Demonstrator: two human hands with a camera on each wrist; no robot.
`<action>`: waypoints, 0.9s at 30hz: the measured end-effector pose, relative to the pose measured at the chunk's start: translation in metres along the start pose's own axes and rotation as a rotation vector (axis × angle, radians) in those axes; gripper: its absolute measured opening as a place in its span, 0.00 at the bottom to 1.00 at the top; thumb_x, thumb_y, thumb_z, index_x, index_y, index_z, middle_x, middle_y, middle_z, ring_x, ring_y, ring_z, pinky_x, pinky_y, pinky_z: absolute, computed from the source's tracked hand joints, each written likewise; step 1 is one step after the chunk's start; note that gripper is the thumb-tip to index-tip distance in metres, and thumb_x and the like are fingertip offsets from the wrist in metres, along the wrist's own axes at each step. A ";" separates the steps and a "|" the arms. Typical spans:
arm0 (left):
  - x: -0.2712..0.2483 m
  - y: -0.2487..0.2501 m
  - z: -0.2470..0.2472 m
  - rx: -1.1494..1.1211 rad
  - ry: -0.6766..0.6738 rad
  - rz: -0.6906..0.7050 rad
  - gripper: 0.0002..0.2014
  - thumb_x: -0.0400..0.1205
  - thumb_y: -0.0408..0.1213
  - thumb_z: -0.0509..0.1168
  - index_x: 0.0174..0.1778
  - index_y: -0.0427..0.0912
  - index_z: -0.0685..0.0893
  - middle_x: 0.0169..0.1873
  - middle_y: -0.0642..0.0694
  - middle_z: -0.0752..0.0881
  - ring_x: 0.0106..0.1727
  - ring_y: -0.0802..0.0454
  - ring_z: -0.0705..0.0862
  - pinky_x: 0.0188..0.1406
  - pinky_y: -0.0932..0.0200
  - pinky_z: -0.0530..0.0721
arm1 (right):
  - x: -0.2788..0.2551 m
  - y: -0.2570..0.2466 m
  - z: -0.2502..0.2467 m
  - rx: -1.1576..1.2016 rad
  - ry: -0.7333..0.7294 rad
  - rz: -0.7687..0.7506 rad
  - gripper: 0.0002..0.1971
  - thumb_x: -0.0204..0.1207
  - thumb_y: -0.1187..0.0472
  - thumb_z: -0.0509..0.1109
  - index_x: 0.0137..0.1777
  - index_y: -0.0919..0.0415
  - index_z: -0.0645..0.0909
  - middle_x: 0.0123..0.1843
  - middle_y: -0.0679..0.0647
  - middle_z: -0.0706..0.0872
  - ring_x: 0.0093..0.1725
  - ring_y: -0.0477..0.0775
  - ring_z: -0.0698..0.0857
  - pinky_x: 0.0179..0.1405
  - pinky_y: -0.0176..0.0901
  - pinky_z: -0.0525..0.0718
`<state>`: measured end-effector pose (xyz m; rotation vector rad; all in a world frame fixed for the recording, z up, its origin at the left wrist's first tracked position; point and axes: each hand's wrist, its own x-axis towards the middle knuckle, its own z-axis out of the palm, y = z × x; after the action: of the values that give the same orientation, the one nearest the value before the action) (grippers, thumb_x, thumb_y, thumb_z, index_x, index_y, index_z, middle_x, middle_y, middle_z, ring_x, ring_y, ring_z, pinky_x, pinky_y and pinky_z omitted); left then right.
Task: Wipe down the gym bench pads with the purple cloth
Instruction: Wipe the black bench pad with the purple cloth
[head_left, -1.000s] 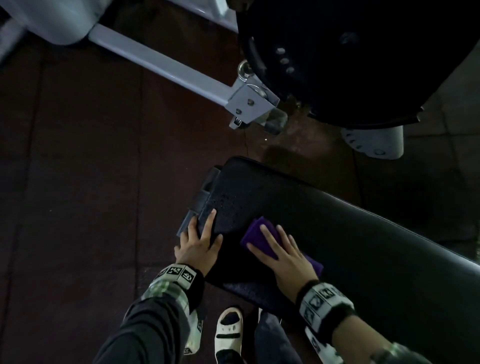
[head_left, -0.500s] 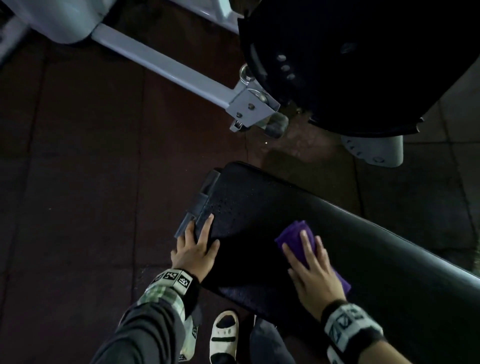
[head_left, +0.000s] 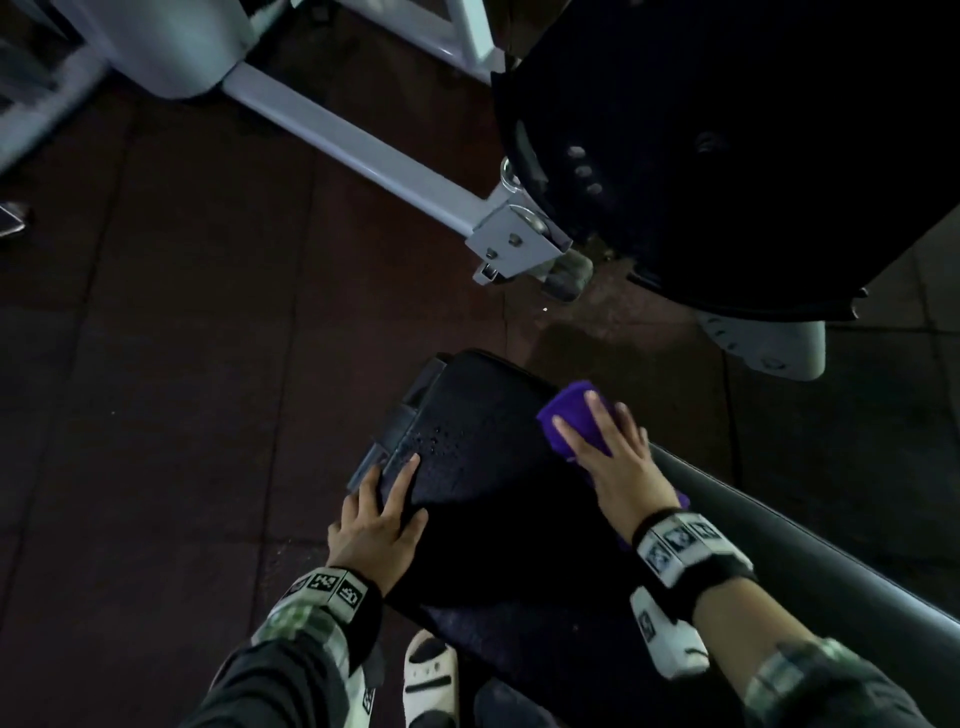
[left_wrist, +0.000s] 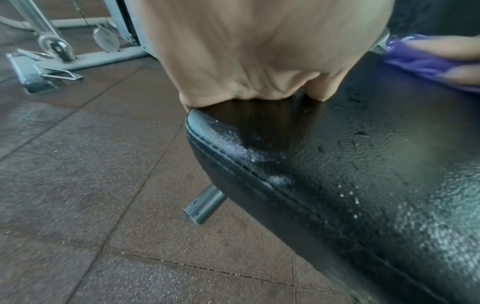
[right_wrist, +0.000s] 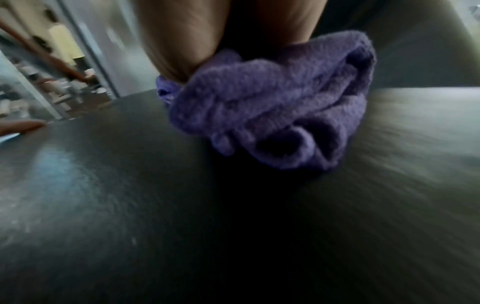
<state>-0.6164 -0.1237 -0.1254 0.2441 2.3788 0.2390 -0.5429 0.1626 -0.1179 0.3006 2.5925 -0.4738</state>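
A black padded gym bench (head_left: 493, 467) runs from the lower right toward the middle of the head view, with water droplets near its left end (left_wrist: 337, 164). My right hand (head_left: 613, 447) lies flat with straight fingers on the bunched purple cloth (head_left: 571, 415), pressing it onto the pad's far edge. The cloth (right_wrist: 272, 107) shows crumpled under the palm in the right wrist view, and also at the far right of the left wrist view (left_wrist: 420, 61). My left hand (head_left: 384, 514) rests on the bench's left end, fingers spread over the edge (left_wrist: 259, 61).
A second large black pad (head_left: 727, 130) on a white steel frame (head_left: 363, 145) stands just beyond the bench. Dark rubber floor tiles (head_left: 156, 415) spread to the left. A bench leg (left_wrist: 205, 203) sticks out below. My white slipper (head_left: 431, 680) shows under the bench end.
My right hand slid the purple cloth from the near left part of the pad rightward, then up to the far edge. The left hand stayed on the bench end.
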 end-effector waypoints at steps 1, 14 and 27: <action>0.000 0.000 0.000 -0.001 0.002 0.002 0.34 0.85 0.59 0.52 0.70 0.76 0.29 0.83 0.50 0.48 0.79 0.44 0.58 0.74 0.36 0.66 | -0.013 0.007 0.006 0.006 -0.008 0.051 0.39 0.74 0.63 0.50 0.77 0.29 0.38 0.80 0.42 0.29 0.81 0.70 0.42 0.78 0.67 0.51; 0.000 0.001 -0.003 0.000 -0.037 0.004 0.33 0.85 0.59 0.50 0.75 0.75 0.32 0.83 0.50 0.47 0.79 0.45 0.57 0.74 0.38 0.64 | 0.031 -0.038 0.000 0.014 0.040 -0.108 0.36 0.75 0.63 0.45 0.78 0.30 0.40 0.82 0.45 0.30 0.81 0.61 0.35 0.79 0.58 0.46; -0.002 0.000 -0.003 0.024 -0.037 0.043 0.33 0.85 0.59 0.48 0.72 0.75 0.27 0.83 0.50 0.48 0.79 0.47 0.57 0.74 0.41 0.65 | -0.006 0.052 -0.014 0.192 0.043 0.392 0.23 0.82 0.55 0.57 0.78 0.48 0.65 0.71 0.62 0.75 0.70 0.68 0.72 0.72 0.59 0.67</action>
<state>-0.6171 -0.1242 -0.1213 0.3083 2.3431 0.2241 -0.5284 0.2146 -0.1172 0.8715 2.4448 -0.5754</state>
